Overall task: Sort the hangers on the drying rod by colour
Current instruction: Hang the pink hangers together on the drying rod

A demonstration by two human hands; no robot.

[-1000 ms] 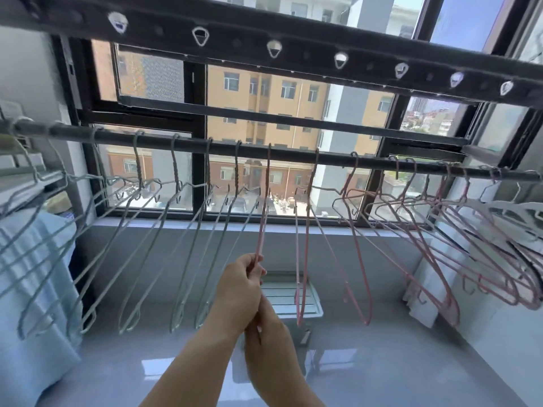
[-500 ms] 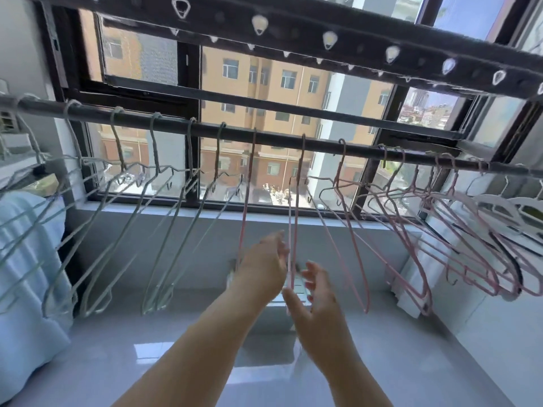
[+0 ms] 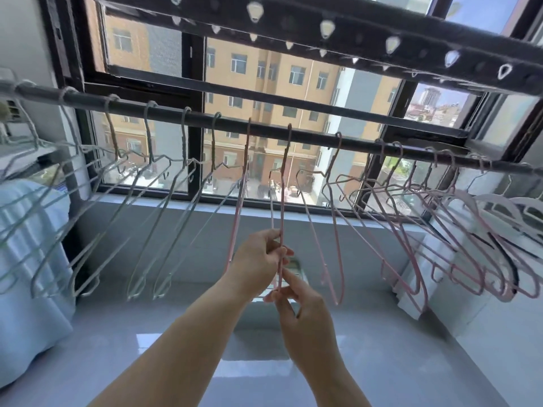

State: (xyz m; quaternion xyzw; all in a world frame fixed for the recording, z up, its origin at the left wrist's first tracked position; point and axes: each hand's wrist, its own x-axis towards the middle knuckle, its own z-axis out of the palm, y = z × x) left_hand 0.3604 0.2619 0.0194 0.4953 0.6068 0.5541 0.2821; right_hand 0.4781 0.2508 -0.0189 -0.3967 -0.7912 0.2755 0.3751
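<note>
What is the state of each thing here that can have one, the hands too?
left hand: pinches the held pink hanger midway.
right hand: pinches its lower end.
held pink hanger: hooked on the drying rod, hanging.
pale hangers: hanging, left of it.
other pink hangers: hanging, mostly right of it.

Bright daylight pours through the dark-framed window across twelve o'clock, a tan apartment block beyond it, blue sky up at one. Pale grey wall under the sill, glossy grey floor at six catching the glare, light blue fabric bunched at nine
</note>
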